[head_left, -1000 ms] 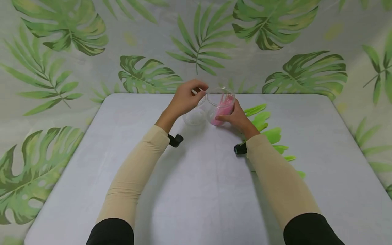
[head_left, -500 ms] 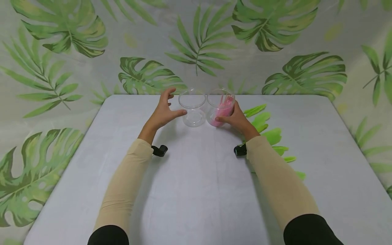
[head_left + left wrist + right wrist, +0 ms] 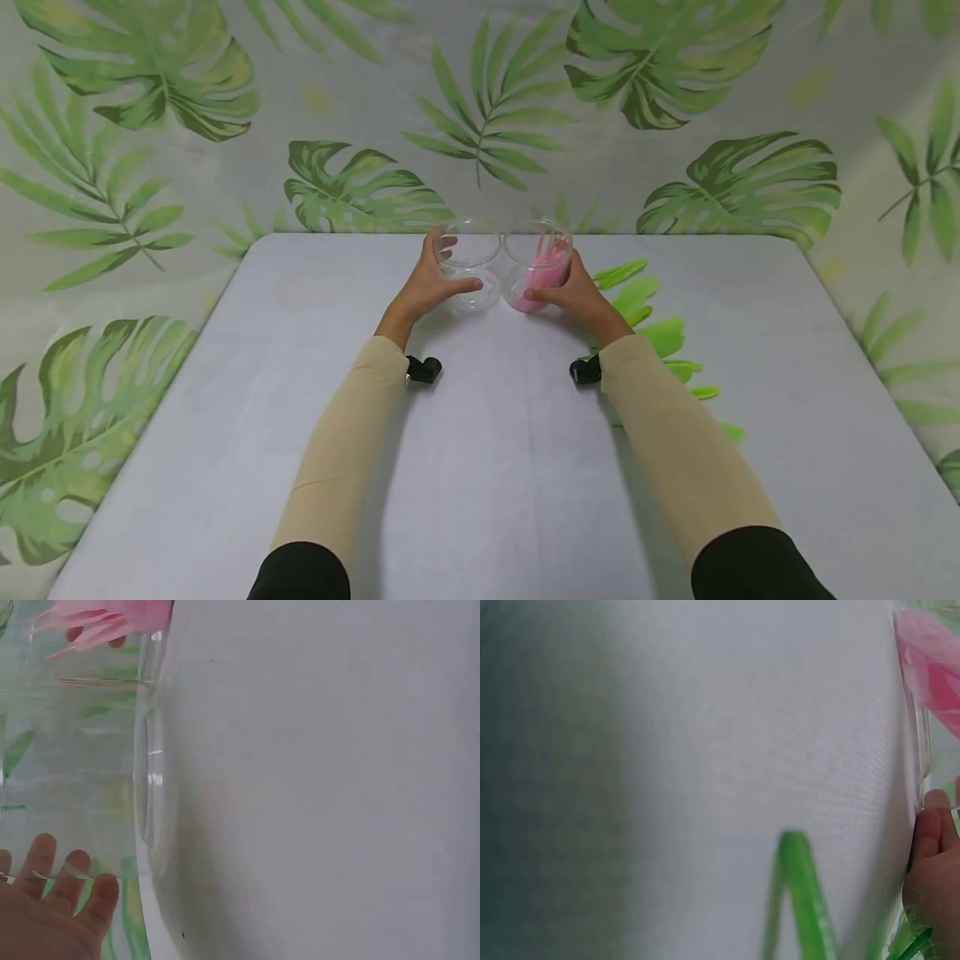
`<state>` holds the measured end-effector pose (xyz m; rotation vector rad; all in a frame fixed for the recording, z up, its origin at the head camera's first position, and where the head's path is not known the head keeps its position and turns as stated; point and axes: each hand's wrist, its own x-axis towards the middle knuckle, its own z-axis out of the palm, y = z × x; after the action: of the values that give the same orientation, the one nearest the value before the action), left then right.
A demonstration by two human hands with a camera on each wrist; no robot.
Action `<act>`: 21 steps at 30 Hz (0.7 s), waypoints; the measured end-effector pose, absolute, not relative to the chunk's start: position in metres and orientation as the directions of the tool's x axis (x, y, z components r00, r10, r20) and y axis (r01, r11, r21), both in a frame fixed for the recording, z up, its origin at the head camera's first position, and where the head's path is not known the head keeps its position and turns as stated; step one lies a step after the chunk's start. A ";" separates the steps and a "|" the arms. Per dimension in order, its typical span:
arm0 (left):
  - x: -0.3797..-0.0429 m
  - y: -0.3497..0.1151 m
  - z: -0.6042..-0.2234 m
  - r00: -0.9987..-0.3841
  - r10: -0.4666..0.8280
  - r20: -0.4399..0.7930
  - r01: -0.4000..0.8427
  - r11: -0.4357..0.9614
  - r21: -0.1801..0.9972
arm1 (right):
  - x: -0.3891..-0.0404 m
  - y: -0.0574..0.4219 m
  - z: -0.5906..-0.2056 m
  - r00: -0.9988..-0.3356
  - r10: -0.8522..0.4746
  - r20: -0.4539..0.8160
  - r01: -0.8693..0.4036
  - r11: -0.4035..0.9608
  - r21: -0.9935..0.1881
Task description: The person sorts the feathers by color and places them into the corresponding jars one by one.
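Observation:
Two clear, wide-mouthed jars stand upright side by side near the table's far edge. My left hand grips the left jar, thumb across its front and fingers round the far left side. Nothing shows inside that jar. The right jar holds pink feathers, their thin tips pointing up. Around its right side curls my right hand, thumb on the front. Fingers show against the clear wall in the left wrist view. In the right wrist view, my right hand is partly cut off by the frame edge.
Several bright green feathers lie in a row on the right, partly under my right forearm. A white cloth covers the table. Behind its far edge hangs a leaf-patterned backdrop.
My left hand moved from over the left jar out to its left, then back in to grip its side. The right hand has kept its hold on the jar of pink feathers.

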<state>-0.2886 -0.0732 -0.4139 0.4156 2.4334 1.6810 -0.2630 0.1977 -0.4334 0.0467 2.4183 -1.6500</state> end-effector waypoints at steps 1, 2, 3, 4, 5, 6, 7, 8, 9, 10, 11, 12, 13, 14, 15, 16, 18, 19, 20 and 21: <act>-0.289 -0.073 -0.414 -0.951 0.308 0.031 0.138 0.333 0.933 | -0.263 0.198 -0.433 -0.977 -0.093 -0.191 0.144 0.373 -0.916; -0.289 -0.073 -0.414 -0.952 0.303 0.028 0.135 0.336 0.932 | -0.263 0.198 -0.433 -0.978 -0.093 -0.188 0.141 0.373 -0.917; -0.289 -0.073 -0.415 -0.954 0.300 0.024 0.130 0.338 0.932 | -0.263 0.198 -0.433 -0.978 -0.096 -0.184 0.136 0.373 -0.918; -0.289 -0.073 -0.415 -0.954 0.298 0.017 0.123 0.342 0.931 | -0.263 0.197 -0.432 -0.979 -0.099 -0.181 0.133 0.372 -0.919; -0.289 -0.072 -0.416 -0.955 0.296 0.013 0.119 0.344 0.931 | -0.262 0.197 -0.432 -0.978 -0.102 -0.180 0.131 0.369 -0.920; -0.289 -0.072 -0.417 -0.956 0.294 0.007 0.114 0.348 0.931 | -0.262 0.197 -0.432 -0.979 -0.103 -0.178 0.129 0.364 -0.922; -0.289 -0.072 -0.418 -0.956 0.293 0.004 0.111 0.349 0.931 | -0.261 0.196 -0.431 -0.979 -0.104 -0.176 0.128 0.362 -0.923; -0.289 -0.072 -0.418 -0.956 0.292 0.004 0.110 0.348 0.931 | -0.261 0.196 -0.431 -0.979 -0.102 -0.177 0.129 0.361 -0.924; -0.289 -0.072 -0.419 -0.956 0.292 0.004 0.109 0.346 0.932 | -0.260 0.196 -0.431 -0.979 -0.100 -0.176 0.130 0.358 -0.925; -0.289 -0.072 -0.420 -0.956 0.292 0.005 0.110 0.346 0.932 | -0.260 0.195 -0.430 -0.980 -0.093 -0.178 0.133 0.360 -0.923; -0.289 -0.071 -0.420 -0.957 0.291 0.009 0.114 0.345 0.932 | -0.261 0.195 -0.429 -0.981 -0.090 -0.171 0.128 0.362 -0.923; -0.290 -0.072 -0.421 -0.956 0.292 0.014 0.119 0.343 0.932 | -0.261 0.196 -0.427 -0.981 -0.096 -0.168 0.122 0.368 -0.922; -0.290 -0.072 -0.421 -0.957 0.290 0.020 0.123 0.343 0.931 | -0.261 0.196 -0.422 -0.979 -0.105 -0.176 0.124 0.375 -0.919; -0.290 -0.072 -0.421 -0.957 0.289 0.022 0.125 0.342 0.931 | -0.261 0.198 -0.417 -0.977 -0.122 -0.177 0.117 0.387 -0.915; -0.290 -0.072 -0.421 -0.957 0.290 0.021 0.124 0.344 0.931 | -0.260 0.200 -0.411 -0.974 -0.145 -0.176 0.104 0.403 -0.909; -0.289 -0.073 -0.421 -0.957 0.288 0.018 0.122 0.346 0.930 | -0.260 0.204 -0.404 -0.968 -0.172 -0.184 0.094 0.428 -0.899; -0.289 -0.073 -0.419 -0.957 0.289 0.013 0.117 0.346 0.931 | -0.258 0.215 -0.386 -0.949 -0.235 -0.210 0.071 0.487 -0.870; -0.288 -0.073 -0.418 -0.957 0.289 0.007 0.112 0.348 0.931 | -0.258 0.222 -0.379 -0.940 -0.260 -0.221 0.055 0.524 -0.850; -0.288 -0.073 -0.417 -0.957 0.291 0.002 0.108 0.348 0.931 | -0.258 0.230 -0.372 -0.936 -0.277 -0.219 0.022 0.572 -0.820; -0.288 -0.073 -0.417 -0.956 0.293 0.000 0.107 0.349 0.931 | -0.259 0.238 -0.366 -0.933 -0.288 -0.218 -0.005 0.616 -0.788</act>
<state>-0.2876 -0.0729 -0.4169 0.3648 2.4388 1.6639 -0.2585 0.2380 -0.3661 -0.2362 2.5193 -1.2274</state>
